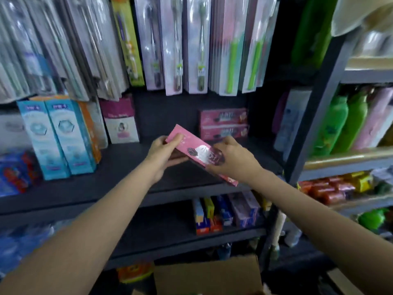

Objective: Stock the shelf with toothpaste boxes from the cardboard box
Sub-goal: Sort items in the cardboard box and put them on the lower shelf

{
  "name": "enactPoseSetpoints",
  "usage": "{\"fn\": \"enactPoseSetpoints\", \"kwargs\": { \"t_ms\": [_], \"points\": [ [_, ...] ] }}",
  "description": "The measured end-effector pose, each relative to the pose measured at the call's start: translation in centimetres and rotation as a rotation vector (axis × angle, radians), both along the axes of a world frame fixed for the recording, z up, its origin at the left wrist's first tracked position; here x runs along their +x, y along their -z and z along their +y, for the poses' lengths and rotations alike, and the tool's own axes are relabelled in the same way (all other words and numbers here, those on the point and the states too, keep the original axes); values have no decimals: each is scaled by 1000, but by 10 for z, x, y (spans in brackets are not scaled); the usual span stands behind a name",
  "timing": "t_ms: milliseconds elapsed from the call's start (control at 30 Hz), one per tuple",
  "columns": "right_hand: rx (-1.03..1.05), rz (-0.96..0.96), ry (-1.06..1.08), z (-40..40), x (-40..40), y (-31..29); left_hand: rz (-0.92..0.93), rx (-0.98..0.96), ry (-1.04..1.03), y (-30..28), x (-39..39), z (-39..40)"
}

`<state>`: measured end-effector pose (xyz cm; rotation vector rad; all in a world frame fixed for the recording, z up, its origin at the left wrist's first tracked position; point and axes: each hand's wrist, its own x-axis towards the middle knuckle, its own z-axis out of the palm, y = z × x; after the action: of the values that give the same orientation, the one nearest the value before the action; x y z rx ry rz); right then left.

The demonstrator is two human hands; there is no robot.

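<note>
A long pink toothpaste box [192, 145] is held in the air over the dark shelf [119, 167], tilted with its far end up and to the left. My left hand [164, 153] grips its far end, thumb on top and fingers underneath. My right hand [231, 159] grips its near half from the right. Two matching pink boxes [223, 124] lie stacked at the back of the same shelf, just behind the held one. The brown cardboard box [210, 275] stands open at the bottom of the view, below my arms.
Tall teal toothpaste boxes [61, 137] stand on the shelf's left, a pink-and-white carton [121, 122] behind them. Toothbrush packs [180, 45] hang above. Small boxes [225, 211] fill the lower shelf. Green bottles [344, 122] stand on the neighbouring rack past the grey upright [314, 111].
</note>
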<state>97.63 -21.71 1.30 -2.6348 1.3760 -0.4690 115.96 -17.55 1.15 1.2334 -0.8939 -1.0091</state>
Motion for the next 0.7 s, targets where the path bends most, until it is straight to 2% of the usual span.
{"fn": "enactPoseSetpoints", "kwargs": {
  "t_ms": [167,333,433,567,700],
  "points": [
    [-238,126,145,-38,15,-11,60,-91,-110,-2,-10,-54],
    [-56,-152,232,-100,20,5,115,-136,-42,1,-16,-109],
    [-156,-159,287,-139,18,5,87,-133,-19,-2,-18,-147],
    [-363,-31,360,-194,16,-2,-288,-114,-200,1,-14,-194],
    [-387,9,358,-233,23,-2,-600,-57,-246,6,-19,-221]
  ]
}}
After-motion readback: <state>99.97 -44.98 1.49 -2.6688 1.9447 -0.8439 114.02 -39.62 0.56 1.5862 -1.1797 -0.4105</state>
